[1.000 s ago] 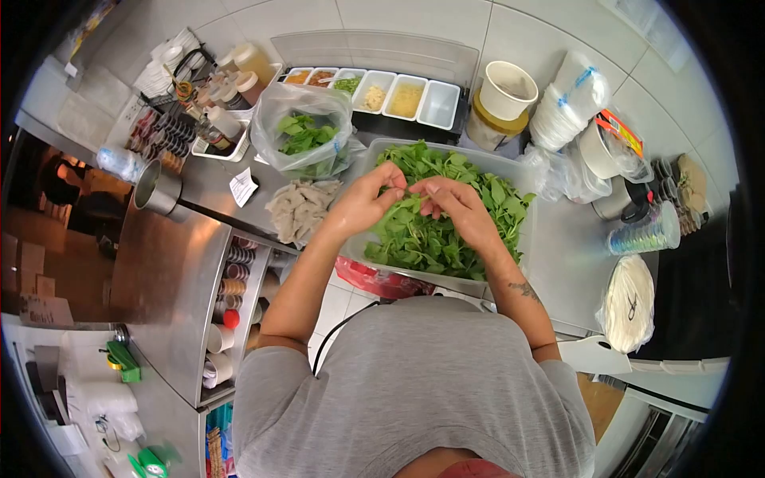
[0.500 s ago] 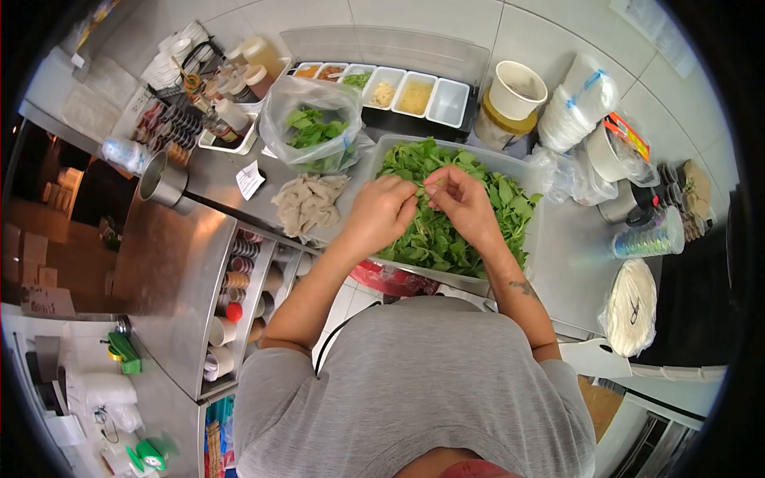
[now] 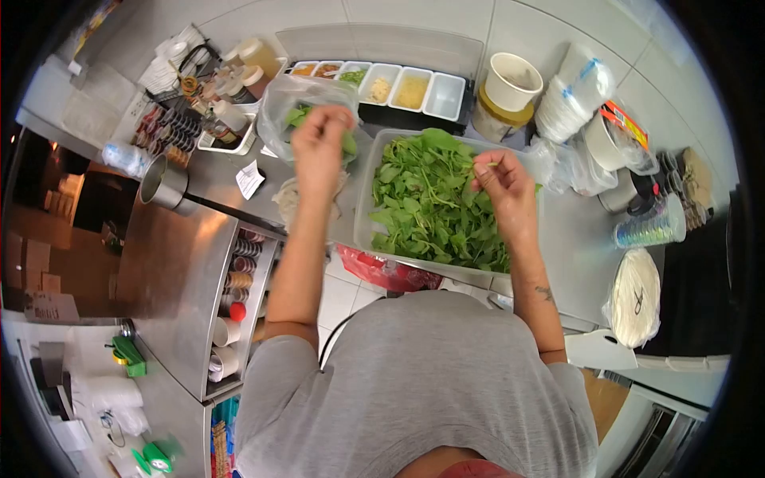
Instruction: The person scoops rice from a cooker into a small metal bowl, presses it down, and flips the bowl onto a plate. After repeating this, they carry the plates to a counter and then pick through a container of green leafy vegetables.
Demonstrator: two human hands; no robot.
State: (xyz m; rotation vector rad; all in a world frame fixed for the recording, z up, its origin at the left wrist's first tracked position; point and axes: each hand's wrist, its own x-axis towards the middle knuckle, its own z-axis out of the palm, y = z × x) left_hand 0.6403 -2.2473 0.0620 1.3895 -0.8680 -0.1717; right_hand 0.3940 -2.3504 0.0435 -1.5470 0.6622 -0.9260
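My left hand [image 3: 320,147] is over the clear plastic bag [image 3: 275,99], which has loose green leaves [image 3: 297,115] inside. Its fingers are curled and slightly blurred, so whatever they may hold is hidden. On the other side, my right hand [image 3: 510,195] pinches a thin green stem [image 3: 489,165] between thumb and fingers. It is at the right side of a clear plastic tub [image 3: 363,215] heaped with leafy greens [image 3: 426,199]. A crumpled beige cloth [image 3: 285,201] lies below the bag, partly covered by my left forearm.
Behind the tub stands a row of white containers [image 3: 412,90] with chopped ingredients. Paper bowls [image 3: 512,82] and wrapped cups [image 3: 578,95] are at the back right. To the left are bottles [image 3: 231,115], a metal saucepan [image 3: 162,182] and a paper slip [image 3: 249,179].
My hands have parted from above the greens. The left moved left to the plastic bag; the right moved a little right, still pinching a stem.
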